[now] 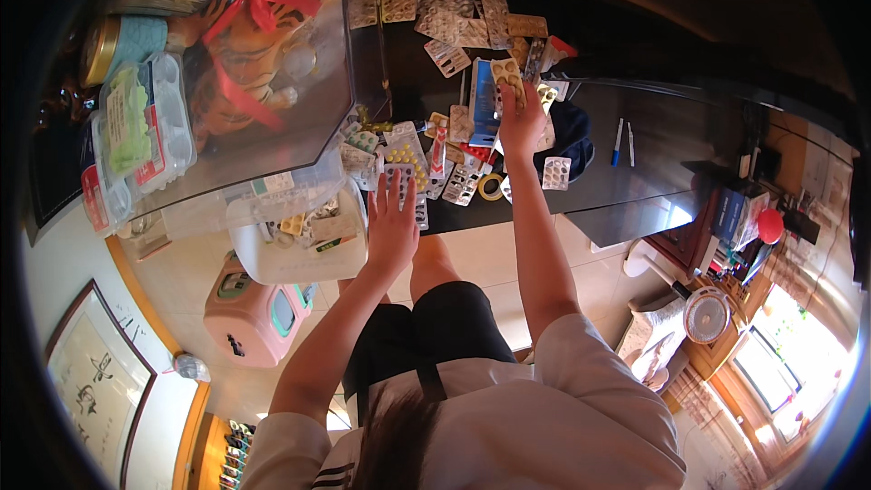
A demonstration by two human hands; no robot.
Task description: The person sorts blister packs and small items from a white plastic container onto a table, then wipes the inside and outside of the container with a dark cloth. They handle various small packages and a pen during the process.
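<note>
My right hand (524,121) grips a gold-toned blister pack (507,75) above a blue carton (484,112) on the dark tabletop. With its fingers extended, my left hand (393,221) lies over a silver blister pack (398,172) near the table's front edge; whether it presses on the pack I cannot tell. Just beyond is a blister pack with yellow pills (407,150). Between my hands lie another silver blister pack (463,185) and a roll of tape (490,187). Several blister packs (446,17) are spread at the back. A white plastic bin (299,269) holding medicine packs stands left of my left hand.
A transparent case (272,177) with a tiger figure (241,61) stands at left. Dark cloth (577,139) lies right of my right hand, with a blue-ended pen (617,143) farther right. A pink box-like item (255,316) and a fan (706,315) stand beyond the table.
</note>
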